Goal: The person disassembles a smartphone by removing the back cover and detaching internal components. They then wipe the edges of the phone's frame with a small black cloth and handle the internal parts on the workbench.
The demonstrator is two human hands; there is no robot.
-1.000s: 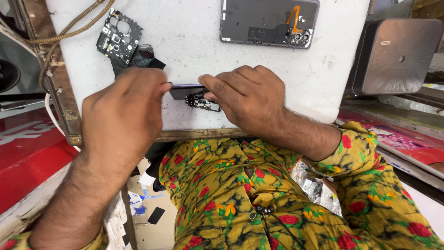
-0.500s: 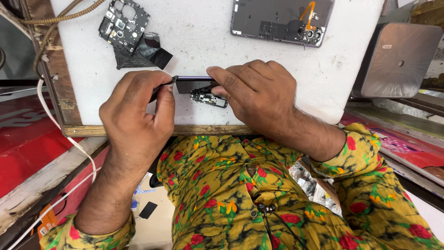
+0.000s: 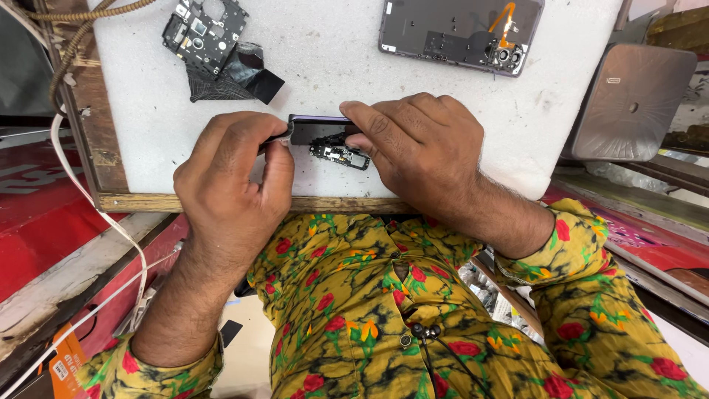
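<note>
My right hand (image 3: 421, 144) presses down on a small dark phone part (image 3: 319, 130) with a purple edge, lying near the front of the white work board (image 3: 332, 59). Just in front of that part lies a small black circuit piece (image 3: 340, 154). My left hand (image 3: 230, 174) pinches a thin metal tool (image 3: 279, 137) whose tip meets the left end of the dark part. Most of the tool is hidden inside my fingers.
A black circuit board (image 3: 203, 33) on a dark sheet (image 3: 240, 74) lies at the board's far left. An opened phone back (image 3: 461, 33) with an orange flex cable lies at the far right. A grey metal block (image 3: 631, 103) stands right of the board. White cables (image 3: 96, 214) hang at left.
Both hands have stayed on the dark part. My left hand has shifted right and closer to it, and the camera view has moved slightly.
</note>
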